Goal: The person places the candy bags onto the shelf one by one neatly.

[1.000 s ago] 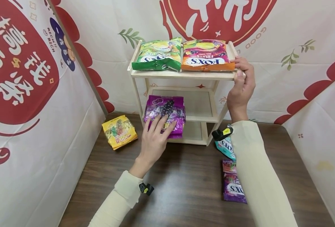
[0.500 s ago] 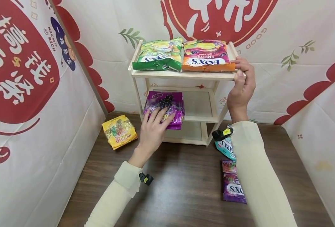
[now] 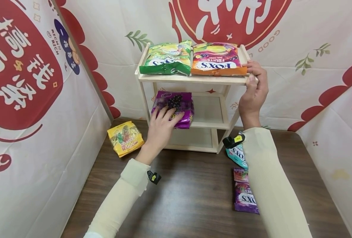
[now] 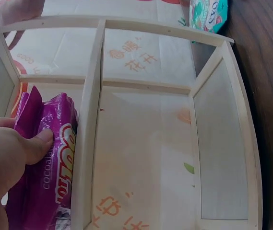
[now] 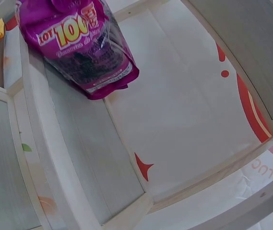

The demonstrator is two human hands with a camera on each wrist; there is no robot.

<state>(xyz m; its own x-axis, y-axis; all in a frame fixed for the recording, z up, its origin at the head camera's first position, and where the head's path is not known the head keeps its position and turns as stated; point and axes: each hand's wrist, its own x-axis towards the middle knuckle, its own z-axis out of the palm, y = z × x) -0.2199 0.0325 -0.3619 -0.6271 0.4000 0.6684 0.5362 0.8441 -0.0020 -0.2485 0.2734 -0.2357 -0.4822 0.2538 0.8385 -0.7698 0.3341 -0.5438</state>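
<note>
In the head view, my left hand holds a purple bag of gummies at the left of the wooden rack's middle shelf. The left wrist view shows the thumb pressed against the lettered front of the bag. Seen from the right wrist, the bag sits inside the frame, above the middle panel. At the rack's top right corner, my right hand grips the rail, fingers over it and thumb in front.
On the top shelf lie a green candy bag and an orange-pink one. A yellow bag of gummies rests on the table left of the rack. To the right are a teal bag and a purple Fox's bag, partly behind the right sleeve.
My left hand has moved the purple bag of gummies up and back, farther in over the middle shelf. The right hand has stayed on the rack's corner.
</note>
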